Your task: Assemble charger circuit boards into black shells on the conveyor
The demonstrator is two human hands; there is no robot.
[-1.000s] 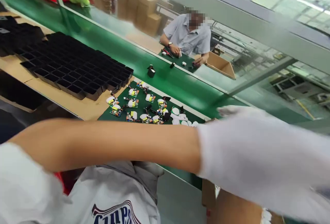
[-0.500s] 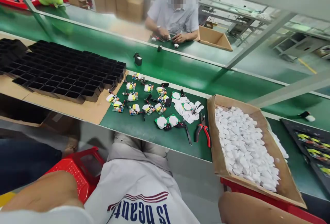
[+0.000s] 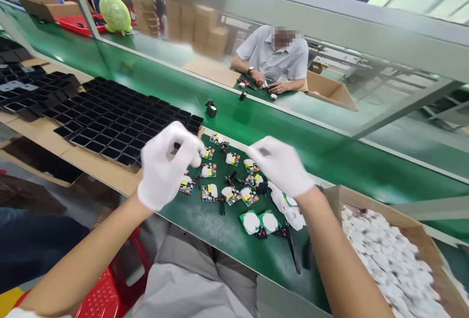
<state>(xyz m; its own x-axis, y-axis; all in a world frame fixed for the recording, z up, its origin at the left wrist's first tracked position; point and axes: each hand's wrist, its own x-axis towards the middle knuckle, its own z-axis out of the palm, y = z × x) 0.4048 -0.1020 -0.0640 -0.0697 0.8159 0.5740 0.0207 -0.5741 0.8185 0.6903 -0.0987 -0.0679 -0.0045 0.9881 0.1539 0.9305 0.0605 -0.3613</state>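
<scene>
My left hand point(image 3: 170, 166), in a white glove, hangs over the left side of the circuit boards with its fingers curled to the thumb. Gloved in white too, my right hand point(image 3: 278, 164) hovers over their right side, thumb and fingers pinched together. Nothing shows in either hand. Below them lie several small circuit boards point(image 3: 209, 193) with yellow parts and white lumps. Nearer the front edge are two green boards point(image 3: 251, 222) with round white pads. Dark tweezers point(image 3: 294, 252) and crumpled white cloth point(image 3: 295, 218) lie by my right forearm.
Rows of black open cases point(image 3: 110, 125) stand on cardboard at left. A cardboard box point(image 3: 410, 235) of white lumps sits at right. Behind a rail, a co-worker point(image 3: 273, 61) handles small parts. Two black adapters point(image 3: 211, 110) stand on the green strip between us.
Both my gloved hands have come up into view over the boards. The view has shifted, and my right forearm now covers where the red-handled pliers lay.
</scene>
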